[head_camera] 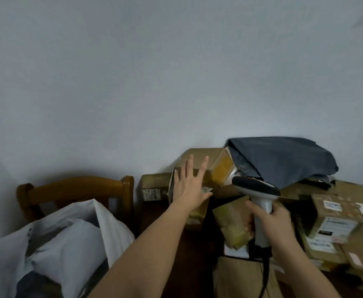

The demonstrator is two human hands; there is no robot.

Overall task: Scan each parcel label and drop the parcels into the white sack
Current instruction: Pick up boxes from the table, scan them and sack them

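Observation:
My left hand (190,187) stretches forward with fingers spread, in front of a brown cardboard parcel (217,163) with yellow tape at the back of the pile; whether it touches is unclear. My right hand (272,224) grips the handle of a white and black barcode scanner (258,191), its head pointing left and its cable hanging down. The white sack (73,239) stands open at lower left with packages inside. A dark grey mailer bag (283,159) lies on top of the pile.
Several cardboard parcels with white labels (335,224) are stacked at the right. A small box (152,186) stands against the wall. A wooden chair back (77,188) rises behind the sack. A bare grey wall fills the upper view.

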